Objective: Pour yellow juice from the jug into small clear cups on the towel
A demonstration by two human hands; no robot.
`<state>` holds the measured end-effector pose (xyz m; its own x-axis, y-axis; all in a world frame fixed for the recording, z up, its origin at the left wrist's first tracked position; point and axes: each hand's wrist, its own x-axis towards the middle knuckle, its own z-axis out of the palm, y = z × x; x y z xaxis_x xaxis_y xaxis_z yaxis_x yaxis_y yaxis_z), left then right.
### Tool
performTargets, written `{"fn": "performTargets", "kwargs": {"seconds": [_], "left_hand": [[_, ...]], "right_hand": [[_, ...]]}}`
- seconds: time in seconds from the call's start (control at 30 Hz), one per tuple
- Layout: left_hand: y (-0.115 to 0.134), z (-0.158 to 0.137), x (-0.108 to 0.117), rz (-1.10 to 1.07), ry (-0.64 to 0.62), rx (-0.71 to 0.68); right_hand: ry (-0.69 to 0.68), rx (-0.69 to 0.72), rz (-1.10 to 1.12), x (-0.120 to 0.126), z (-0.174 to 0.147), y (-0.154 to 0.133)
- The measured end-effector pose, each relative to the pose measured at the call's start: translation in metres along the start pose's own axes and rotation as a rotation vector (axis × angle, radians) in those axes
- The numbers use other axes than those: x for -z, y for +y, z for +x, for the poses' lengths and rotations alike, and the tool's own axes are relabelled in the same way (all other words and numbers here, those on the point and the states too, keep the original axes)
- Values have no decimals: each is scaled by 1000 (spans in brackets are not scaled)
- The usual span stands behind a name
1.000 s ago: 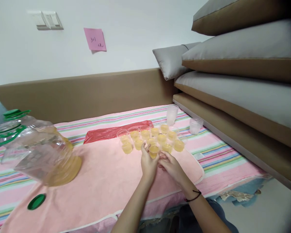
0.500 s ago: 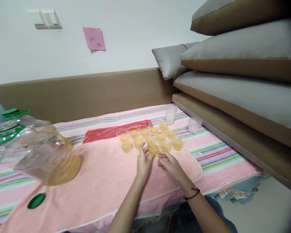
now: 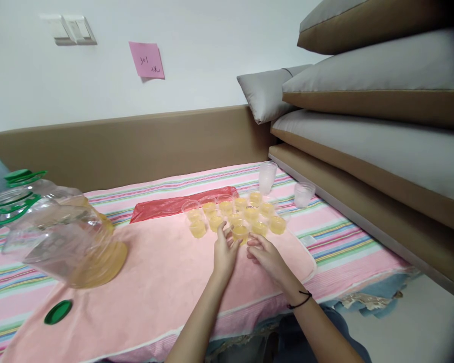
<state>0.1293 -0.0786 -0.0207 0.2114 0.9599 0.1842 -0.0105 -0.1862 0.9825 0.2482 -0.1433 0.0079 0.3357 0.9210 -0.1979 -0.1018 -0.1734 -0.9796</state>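
Near the front of the cluster stands a clear plastic cup [image 3: 239, 233] holding yellow liquid. My left hand [image 3: 226, 253] grips it from the left, thumb at the front and fingers along its side. From the right, my right hand [image 3: 265, 253] has its curled fingertips against the same cup; a dark cord circles that wrist. Several matching cups of yellow liquid are grouped in close rows behind and beside it, among them a front-left cup [image 3: 198, 228] and a front-right cup [image 3: 277, 225].
Two large clear jugs with yellow liquid, the nearer jug [image 3: 98, 262] included, stand at left. A green lid [image 3: 58, 312] lies on the pink cloth [image 3: 155, 292]. Red plastic [image 3: 151, 208] lies behind. Stacked cups [image 3: 267, 177] and another stack [image 3: 303, 194] stand back right, beside piled cushions [image 3: 378, 141].
Almost nothing differs. Both hands stay around the same cup, with only a tiny shift of the right fingers and of the camera view.
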Motion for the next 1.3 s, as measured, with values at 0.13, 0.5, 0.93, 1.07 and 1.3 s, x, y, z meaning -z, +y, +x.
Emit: {"fn": "performTargets", "kwargs": {"seconds": [0.13,0.5,0.93,1.07,1.3], "left_hand": [[2,0,0,-5,-2,2],[1,2,1,34,12,10],[12,-11,29,302,11,-5],[29,-28,68,390,-60,-7],[47,-67,112,575,-216,28]], "right_hand": [[-3,-5,-8,0,0,1],[-28,19,18,0,-1,1],[-107,116,-23,26,-2,-9],[-102,191,-26,39,-6,-16],[178,323,32,85,-4,-24]]}}
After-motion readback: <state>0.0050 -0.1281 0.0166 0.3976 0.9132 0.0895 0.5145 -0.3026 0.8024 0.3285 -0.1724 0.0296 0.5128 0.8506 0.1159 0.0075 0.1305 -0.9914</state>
